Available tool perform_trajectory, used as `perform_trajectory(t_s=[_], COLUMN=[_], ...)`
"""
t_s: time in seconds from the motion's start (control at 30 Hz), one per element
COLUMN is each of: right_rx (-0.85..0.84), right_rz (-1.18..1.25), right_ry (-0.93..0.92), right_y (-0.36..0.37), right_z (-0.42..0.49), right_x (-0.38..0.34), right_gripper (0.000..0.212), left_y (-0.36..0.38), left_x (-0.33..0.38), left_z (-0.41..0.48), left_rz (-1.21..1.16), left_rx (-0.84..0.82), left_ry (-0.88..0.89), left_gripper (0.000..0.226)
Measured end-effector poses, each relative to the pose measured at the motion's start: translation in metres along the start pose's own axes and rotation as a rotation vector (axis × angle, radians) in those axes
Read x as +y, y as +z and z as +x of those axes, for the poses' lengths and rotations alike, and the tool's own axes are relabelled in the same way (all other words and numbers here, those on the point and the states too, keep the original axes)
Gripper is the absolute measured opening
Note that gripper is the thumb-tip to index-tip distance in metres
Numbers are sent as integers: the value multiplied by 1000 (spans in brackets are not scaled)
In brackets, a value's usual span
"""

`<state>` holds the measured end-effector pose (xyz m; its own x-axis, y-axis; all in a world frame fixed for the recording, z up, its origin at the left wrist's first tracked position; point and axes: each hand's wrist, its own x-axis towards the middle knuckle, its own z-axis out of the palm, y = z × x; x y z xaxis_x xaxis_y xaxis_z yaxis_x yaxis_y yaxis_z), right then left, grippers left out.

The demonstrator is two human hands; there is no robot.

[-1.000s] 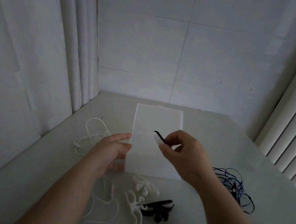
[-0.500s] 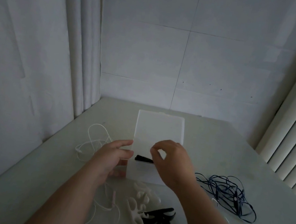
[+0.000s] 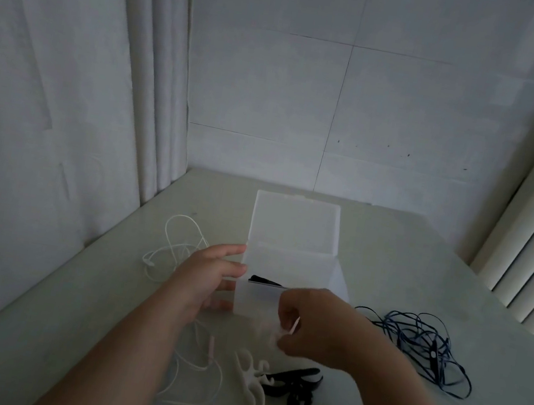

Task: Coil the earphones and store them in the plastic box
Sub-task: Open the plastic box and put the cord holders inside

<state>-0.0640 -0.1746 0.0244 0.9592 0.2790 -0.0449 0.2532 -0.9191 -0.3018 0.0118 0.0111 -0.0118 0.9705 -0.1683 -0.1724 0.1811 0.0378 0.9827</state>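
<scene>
The left hand (image 3: 210, 273) rested straight-fingered against the left wall of the open plastic box (image 3: 256, 301), and the right hand (image 3: 312, 327) pinched a small white piece (image 3: 286, 330), too blurred to name. The dark blue earphones (image 3: 424, 347) lay tangled on the surface (image 3: 390, 248) near the box's right side. Light, limp and apt to snag, they were probably best taken by one end, not mid-tangle.

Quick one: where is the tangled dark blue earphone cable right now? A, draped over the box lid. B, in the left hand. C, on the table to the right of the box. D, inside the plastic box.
C: the dark blue earphone cable lies in a loose tangle on the table, to the right of the open plastic box and outside it.
</scene>
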Motion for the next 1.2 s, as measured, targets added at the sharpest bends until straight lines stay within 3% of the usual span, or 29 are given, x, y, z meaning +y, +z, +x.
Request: perform_trajectory(t_s=[0.1,0.2,0.3,0.4,0.6,0.67,0.83,0.97,1.07,1.2], right_rx=[135,396,643,668,580,601,409,8,-339,-430], right_rz=[222,433,397,305,11,47,254,204,119,20], right_ry=[6,38,115,126,45,30,-13,11,48,61], right_y=[-13,-18,-11,-2,10,6,-8,-12,-11,-8], right_z=[-6,-5,4,13,28,20,-1,-3,-8,-12], right_x=[3,5,9,10,1,1,5,8,7,1], right_gripper=[15,17,11,5,22,21,13,9,34,53], left_y=[0,1,2,4,4,3,4,5,5,6], left_x=[0,0,0,0,1,2,2,1,1,1], left_z=[-1,-1,-1,-1,-4,-4,-6,-7,-7,-7], left_rz=[-14,-34,-36,-29,-15,-21,-7,28,17,28], left_rx=[1,1,10,16,30,23,18,41,36,26], left_ry=[-4,-7,-8,-10,-7,-8,18,33,37,38], left_gripper=[37,37,36,36,36,36,36,37,40,40])
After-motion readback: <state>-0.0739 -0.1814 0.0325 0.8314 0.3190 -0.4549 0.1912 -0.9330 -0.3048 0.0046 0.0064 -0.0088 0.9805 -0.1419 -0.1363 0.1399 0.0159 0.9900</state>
